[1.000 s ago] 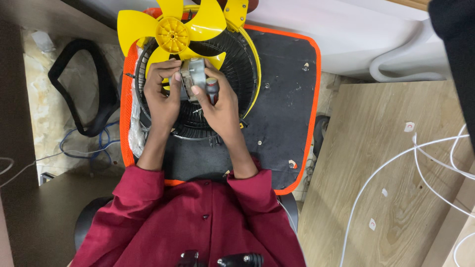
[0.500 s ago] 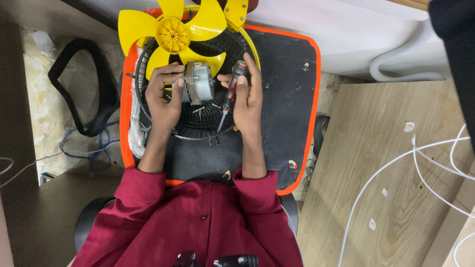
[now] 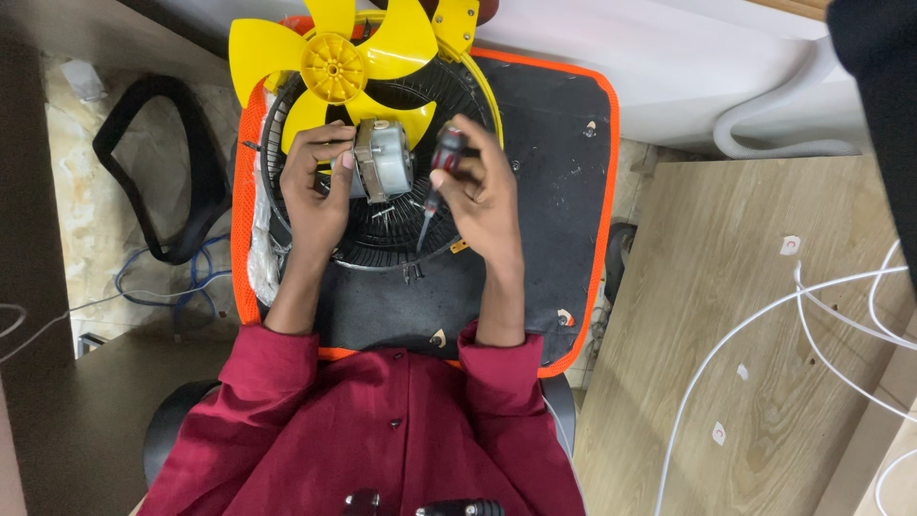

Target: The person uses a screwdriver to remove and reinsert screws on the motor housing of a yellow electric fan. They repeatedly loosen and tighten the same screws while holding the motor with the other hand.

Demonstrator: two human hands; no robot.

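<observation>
My left hand grips a small silver fan motor by its left side, above a round black wire fan grille. My right hand holds a screwdriver with a red and black handle, its tip pointing down toward the grille. A yellow fan blade lies just beyond the motor. All of this rests on a black mat with an orange border.
A wooden panel with white cables over it is at the right. A black strap and blue wires lie on the floor at the left. A white surface and a pale hose run along the back.
My right hand left the motor, took up the screwdriver and brought it closer to the motor. My left hand keeps its hold on the motor.
</observation>
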